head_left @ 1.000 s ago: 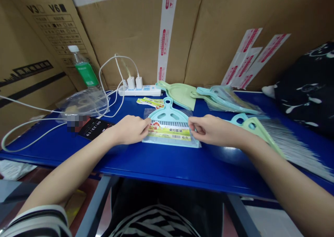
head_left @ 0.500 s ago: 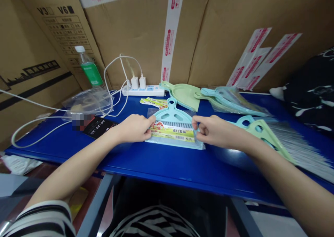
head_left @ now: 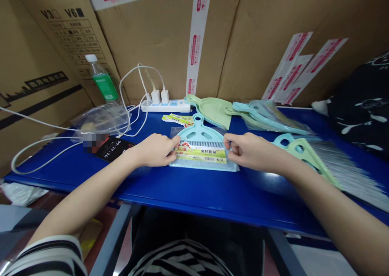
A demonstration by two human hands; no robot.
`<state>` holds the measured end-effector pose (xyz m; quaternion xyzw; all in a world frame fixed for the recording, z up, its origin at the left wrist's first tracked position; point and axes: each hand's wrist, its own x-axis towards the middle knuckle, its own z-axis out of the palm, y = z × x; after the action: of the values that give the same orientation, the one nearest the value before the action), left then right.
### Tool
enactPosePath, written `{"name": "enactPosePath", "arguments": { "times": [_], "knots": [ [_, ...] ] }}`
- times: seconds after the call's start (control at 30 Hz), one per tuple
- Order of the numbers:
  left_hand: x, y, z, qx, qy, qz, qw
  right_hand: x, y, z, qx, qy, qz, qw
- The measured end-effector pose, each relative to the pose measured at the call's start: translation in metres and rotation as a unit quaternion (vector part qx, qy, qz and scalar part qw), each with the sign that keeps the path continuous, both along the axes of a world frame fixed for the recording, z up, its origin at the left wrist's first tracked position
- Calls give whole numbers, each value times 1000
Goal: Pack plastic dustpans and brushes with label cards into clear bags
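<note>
A light blue dustpan and brush set point(head_left: 198, 135) lies flat on the blue table in front of me, its handle pointing away. Around it is a clear plastic bag point(head_left: 203, 165), and a green and yellow label card point(head_left: 202, 153) lies across the brush bristles. At the left edge, my left hand point(head_left: 159, 149) is closed with its fingers pinching the bag. My right hand point(head_left: 243, 149) is curled at the opposite edge, thumb and finger on the bag's side. Fingertips of both hands are partly hidden.
Behind the set lie loose label cards point(head_left: 178, 119), a green dustpan point(head_left: 214, 109) and bagged dustpans point(head_left: 270, 114). A green brush point(head_left: 316, 158) and clear bags point(head_left: 352, 174) are at right. A power strip point(head_left: 170, 106), white cables, bottle point(head_left: 105, 84) and phone point(head_left: 114, 148) stand left; cardboard walls the back.
The view has shifted slightly. Both hands stay at the bag's two sides, and the dustpan set keeps its place on the table.
</note>
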<state>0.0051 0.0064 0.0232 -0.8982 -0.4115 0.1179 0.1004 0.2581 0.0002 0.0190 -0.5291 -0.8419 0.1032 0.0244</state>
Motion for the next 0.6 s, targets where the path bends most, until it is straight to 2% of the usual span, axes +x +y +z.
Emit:
{"name": "enactPosePath", "arguments": {
  "times": [0.3, 0.6],
  "knots": [
    [2, -5, 4, -13, 12, -63, 998, 2, 3, -1, 36, -59, -29, 997],
    [1, -4, 1, 1, 21, -81, 996, 2, 4, 0, 53, -93, -35, 994]
  ]
}}
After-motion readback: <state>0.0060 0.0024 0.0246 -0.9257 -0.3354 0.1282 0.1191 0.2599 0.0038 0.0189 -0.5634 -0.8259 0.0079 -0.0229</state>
